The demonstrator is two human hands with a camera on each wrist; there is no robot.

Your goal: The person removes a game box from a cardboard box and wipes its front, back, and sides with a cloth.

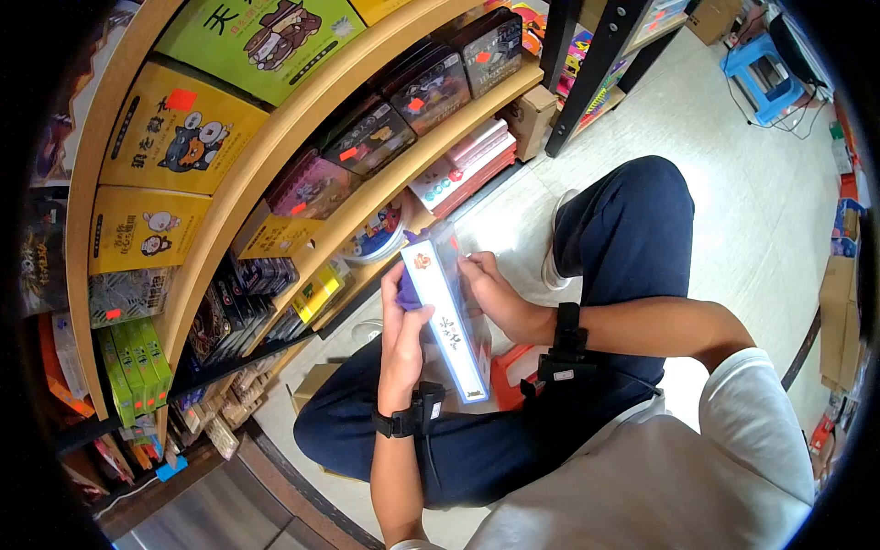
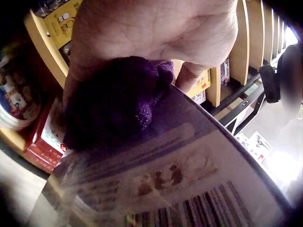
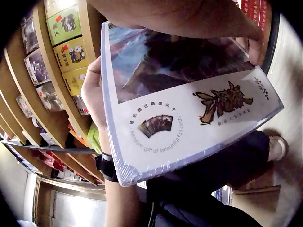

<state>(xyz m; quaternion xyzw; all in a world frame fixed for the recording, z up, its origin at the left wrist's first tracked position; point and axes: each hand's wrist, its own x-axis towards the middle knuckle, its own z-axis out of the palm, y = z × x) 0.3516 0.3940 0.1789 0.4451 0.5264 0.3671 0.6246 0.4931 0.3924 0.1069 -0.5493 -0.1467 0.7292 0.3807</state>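
A tall curved wooden shelf unit (image 1: 275, 137) fills the left of the head view, its boards packed with boxed games: yellow boxes (image 1: 174, 128) with cartoon animals on the upper rows, dark boxes (image 1: 417, 87) with red stickers along the middle board, and a row of green packs (image 1: 137, 362) low down. A black metal rack (image 1: 596, 64) stands further back, with a blue stool (image 1: 761, 73) beyond it on the pale floor (image 1: 779, 229). The person crouches before the shelves in dark blue trousers (image 1: 623, 229) and a white shirt (image 1: 660, 467).

Between the knees, both hands hold a flat shrink-wrapped box (image 1: 446, 316), white-fronted with blue edging, stood on its narrow side and tilted slightly. The left hand (image 1: 403, 335) grips it from the shelf side, fingers wrapped along its long edge and palm against its back; a piece of purple cloth (image 2: 113, 101) is pressed between that palm and the box. The right hand (image 1: 490, 293) grips the opposite side near the upper end, fingertips (image 3: 255, 49) curled over the box's edge. In the right wrist view the box face shows a dark picture panel above a white band with a gold emblem (image 3: 222, 101) and a small fan of cards
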